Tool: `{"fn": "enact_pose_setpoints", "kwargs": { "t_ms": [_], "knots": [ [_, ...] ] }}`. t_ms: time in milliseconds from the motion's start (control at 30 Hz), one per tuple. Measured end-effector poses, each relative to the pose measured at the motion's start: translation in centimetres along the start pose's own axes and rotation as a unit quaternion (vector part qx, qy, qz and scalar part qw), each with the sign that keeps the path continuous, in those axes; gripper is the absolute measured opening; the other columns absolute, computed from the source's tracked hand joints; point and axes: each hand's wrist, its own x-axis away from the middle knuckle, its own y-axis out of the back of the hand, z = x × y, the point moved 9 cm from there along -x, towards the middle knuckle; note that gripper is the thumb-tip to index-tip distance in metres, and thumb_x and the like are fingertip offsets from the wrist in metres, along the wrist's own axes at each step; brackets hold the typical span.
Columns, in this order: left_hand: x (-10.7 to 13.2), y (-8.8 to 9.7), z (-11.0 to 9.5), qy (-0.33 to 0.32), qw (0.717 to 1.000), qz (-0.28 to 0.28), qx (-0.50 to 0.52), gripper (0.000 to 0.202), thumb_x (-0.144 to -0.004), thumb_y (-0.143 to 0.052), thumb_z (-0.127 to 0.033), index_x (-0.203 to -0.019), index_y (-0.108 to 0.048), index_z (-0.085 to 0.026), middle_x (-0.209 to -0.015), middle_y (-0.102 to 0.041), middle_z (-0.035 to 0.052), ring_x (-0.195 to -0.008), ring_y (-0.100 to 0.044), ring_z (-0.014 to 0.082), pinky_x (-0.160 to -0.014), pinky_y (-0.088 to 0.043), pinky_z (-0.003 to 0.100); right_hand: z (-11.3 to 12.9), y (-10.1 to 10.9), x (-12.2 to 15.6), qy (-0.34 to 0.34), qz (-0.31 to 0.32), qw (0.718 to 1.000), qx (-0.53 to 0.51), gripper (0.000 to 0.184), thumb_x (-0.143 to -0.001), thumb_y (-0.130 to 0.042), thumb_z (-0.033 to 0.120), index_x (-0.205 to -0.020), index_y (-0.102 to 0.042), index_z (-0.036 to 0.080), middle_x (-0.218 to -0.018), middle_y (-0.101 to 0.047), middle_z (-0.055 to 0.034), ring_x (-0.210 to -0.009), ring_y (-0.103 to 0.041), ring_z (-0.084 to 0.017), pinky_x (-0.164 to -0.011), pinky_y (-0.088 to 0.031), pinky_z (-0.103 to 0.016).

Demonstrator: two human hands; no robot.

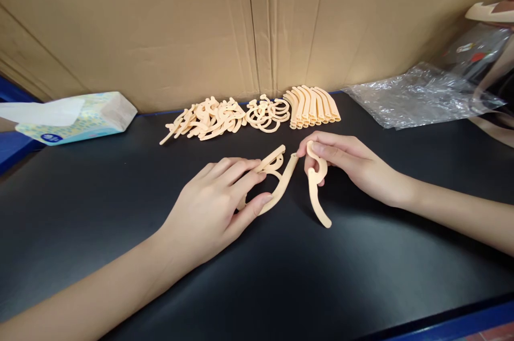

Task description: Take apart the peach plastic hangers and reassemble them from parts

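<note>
My left hand (225,196) is closed over a beige plastic hanger (284,180) low over the black table, thumb on one curved arm and fingers on the other. Part of this hanger, with a ring-like middle, is hidden under the fingers. To the right, my right hand (341,156) pinches an S-shaped beige hanger hook piece (319,167) between thumb and fingers. A curved arm (318,204) hangs down from this hook piece. The right index fingertip is close to the tip of the left hanger's arm; whether they touch I cannot tell.
Along the back lie a loose pile of beige hook pieces (212,116), several ring-shaped pieces (267,113) and a neat row of curved arms (313,106). A tissue pack (80,116) sits at left, clear plastic bags (421,95) at right. Cardboard (160,25) stands behind.
</note>
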Motion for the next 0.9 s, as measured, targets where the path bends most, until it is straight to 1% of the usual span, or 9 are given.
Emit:
{"fn": "enact_pose_setpoints", "kwargs": {
  "t_ms": [133,200,333,467,567,700,900],
  "knots": [
    [-0.1,0.1,0.0,0.008,1.000,0.009,0.001,0.032,-0.095,-0.054,-0.043,-0.110,-0.065,-0.016,-0.123,-0.068,0.0087,-0.113,-0.060,0.0272,-0.087,-0.047,0.041,-0.5,-0.2,-0.2,-0.018,0.009,1.000,-0.022,0.027,-0.101,-0.043,0.037,-0.104,-0.059,0.016,-0.073,-0.060,-0.0002,-0.057,-0.054,-0.011,-0.055,-0.044,-0.025],
    [-0.1,-0.2,0.1,0.015,1.000,0.019,0.011,0.030,-0.095,-0.054,-0.040,-0.112,-0.063,-0.017,-0.125,-0.067,0.0079,-0.115,-0.059,0.0265,-0.089,-0.046,0.041,-0.6,-0.3,-0.3,-0.016,0.013,1.000,-0.021,0.028,-0.102,-0.042,0.037,-0.107,-0.059,0.015,-0.072,-0.060,0.0001,-0.055,-0.051,-0.010,-0.053,-0.042,-0.025],
    [0.1,-0.8,0.3,0.017,0.998,0.034,0.042,0.029,-0.096,-0.047,-0.030,-0.121,-0.057,-0.019,-0.136,-0.060,0.0072,-0.124,-0.053,0.0241,-0.098,-0.043,0.042,-0.6,-0.1,-0.3,-0.014,0.007,1.000,-0.025,0.029,-0.101,-0.045,0.037,-0.107,-0.061,0.015,-0.071,-0.056,0.0017,-0.053,-0.047,-0.008,-0.053,-0.039,-0.024],
    [0.4,-1.3,0.4,0.009,0.996,0.054,0.065,0.035,-0.096,-0.040,-0.021,-0.130,-0.050,-0.019,-0.144,-0.053,0.0076,-0.131,-0.045,0.0235,-0.104,-0.039,0.043,-0.7,-0.1,-0.3,-0.018,0.008,0.999,-0.028,0.029,-0.100,-0.046,0.039,-0.107,-0.062,0.015,-0.071,-0.056,0.0018,-0.055,-0.048,-0.009,-0.054,-0.040,-0.024],
    [0.4,-1.4,0.4,0.004,0.996,0.060,0.069,0.039,-0.096,-0.036,-0.016,-0.133,-0.047,-0.019,-0.147,-0.049,0.0072,-0.134,-0.042,0.0231,-0.107,-0.037,0.043,-0.7,0.0,-0.3,-0.024,0.002,0.999,-0.024,0.029,-0.099,-0.048,0.040,-0.106,-0.063,0.016,-0.071,-0.056,0.0018,-0.055,-0.049,-0.009,-0.055,-0.042,-0.024],
    [0.5,-1.7,0.4,0.000,0.995,0.072,0.072,0.043,-0.096,-0.033,-0.013,-0.136,-0.045,-0.020,-0.150,-0.046,0.0068,-0.137,-0.040,0.0220,-0.111,-0.033,0.044,-0.7,0.1,-0.3,-0.033,-0.005,0.999,-0.016,0.031,-0.098,-0.050,0.041,-0.107,-0.065,0.015,-0.069,-0.056,0.0015,-0.055,-0.049,-0.009,-0.054,-0.043,-0.024],
    [0.5,-1.9,0.7,0.001,0.995,0.074,0.073,0.044,-0.096,-0.033,-0.013,-0.137,-0.045,-0.020,-0.152,-0.043,0.0051,-0.140,-0.036,0.0198,-0.112,-0.034,0.040,-0.3,0.2,-0.1,-0.032,-0.019,0.999,-0.010,0.029,-0.097,-0.052,0.039,-0.104,-0.068,0.015,-0.066,-0.058,0.0016,-0.059,-0.052,-0.010,-0.056,-0.045,-0.023]
  ]
}}
